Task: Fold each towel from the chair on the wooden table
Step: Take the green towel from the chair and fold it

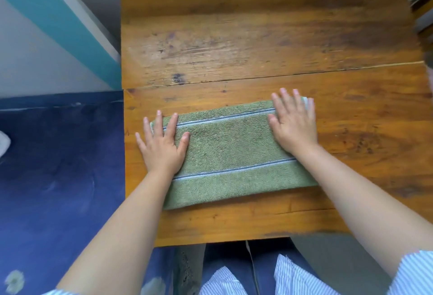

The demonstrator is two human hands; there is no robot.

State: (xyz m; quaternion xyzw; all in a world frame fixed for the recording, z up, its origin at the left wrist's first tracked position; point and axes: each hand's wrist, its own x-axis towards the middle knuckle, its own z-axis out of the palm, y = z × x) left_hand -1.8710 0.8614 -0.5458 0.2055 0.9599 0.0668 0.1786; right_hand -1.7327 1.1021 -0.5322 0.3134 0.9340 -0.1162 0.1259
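My left hand point(161, 147) and right hand point(293, 123) lie flat, fingers spread, gripping nothing, pressing the two ends of the green striped towel point(232, 154). It sits folded into a band near my edge of the wooden counter point(257, 37). I'd say I'm smoothing this fold; next, one end must be pinched and carried over the other.
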